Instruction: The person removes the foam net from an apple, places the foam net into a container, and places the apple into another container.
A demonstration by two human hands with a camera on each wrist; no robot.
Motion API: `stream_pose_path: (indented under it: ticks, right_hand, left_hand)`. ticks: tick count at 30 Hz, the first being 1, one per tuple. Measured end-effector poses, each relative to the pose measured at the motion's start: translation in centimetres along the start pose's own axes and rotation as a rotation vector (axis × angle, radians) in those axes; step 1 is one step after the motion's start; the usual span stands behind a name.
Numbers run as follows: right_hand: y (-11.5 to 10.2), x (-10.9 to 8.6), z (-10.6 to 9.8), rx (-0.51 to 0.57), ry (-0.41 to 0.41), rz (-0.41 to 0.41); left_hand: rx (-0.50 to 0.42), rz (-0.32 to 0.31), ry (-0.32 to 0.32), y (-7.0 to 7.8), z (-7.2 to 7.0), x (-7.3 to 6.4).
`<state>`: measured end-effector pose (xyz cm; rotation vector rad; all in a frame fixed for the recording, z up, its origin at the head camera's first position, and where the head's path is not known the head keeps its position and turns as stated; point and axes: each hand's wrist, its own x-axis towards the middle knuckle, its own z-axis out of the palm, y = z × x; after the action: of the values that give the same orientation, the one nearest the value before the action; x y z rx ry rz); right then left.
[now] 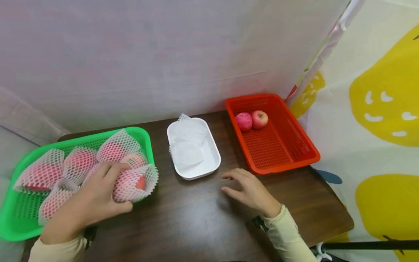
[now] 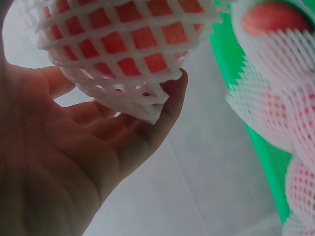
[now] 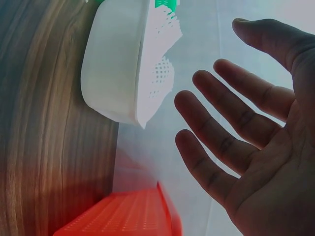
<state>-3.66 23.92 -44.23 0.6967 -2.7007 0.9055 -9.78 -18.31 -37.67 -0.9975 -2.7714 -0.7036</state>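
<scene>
My left hand [image 1: 95,196] grips an apple in a white foam net [image 1: 126,186] above the front right part of the green basket [image 1: 26,205]. In the left wrist view its fingers curl under this netted apple [image 2: 130,39], and red skin shows through the mesh. Several more apples in foam nets [image 1: 112,151] lie in the basket. My right hand [image 1: 250,189] hovers over the table between the white tray and the red basket, fingers spread and holding nothing. Loose foam nets [image 1: 188,136] lie in the white tray [image 1: 212,158], one poking past its back edge.
The red basket [image 1: 271,149] stands at the right with two bare apples [image 1: 260,119] in its back left corner. Everything stands on a dark wooden table [image 1: 196,222]. A pale cloth wall [image 1: 157,65] rises behind, and a fruit-printed curtain [image 1: 340,156] hangs at the right.
</scene>
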Motion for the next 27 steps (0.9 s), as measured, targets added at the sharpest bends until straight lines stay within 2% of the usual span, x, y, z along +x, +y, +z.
stream_pose_path:
  ticks: [5,10,19,27]
  right_hand:
    - [-0.1,0.3,0.0,0.017,0.006,0.014]
    - [-0.2,0.6,0.1,0.033,-0.006,0.015]
    - [-0.4,1.1,0.6,0.089,0.009,-0.045]
    - [-0.7,1.6,0.9,0.153,-0.012,-0.08]
  left_hand:
    - [-0.052,0.013,-0.043,2.1,0.5,0.4]
    - [-0.113,0.025,-0.076,3.4,1.6,0.7]
    - [-0.187,-0.047,-0.153,5.6,3.8,0.6]
    - [-0.194,-0.102,-0.202,6.4,5.9,0.2]
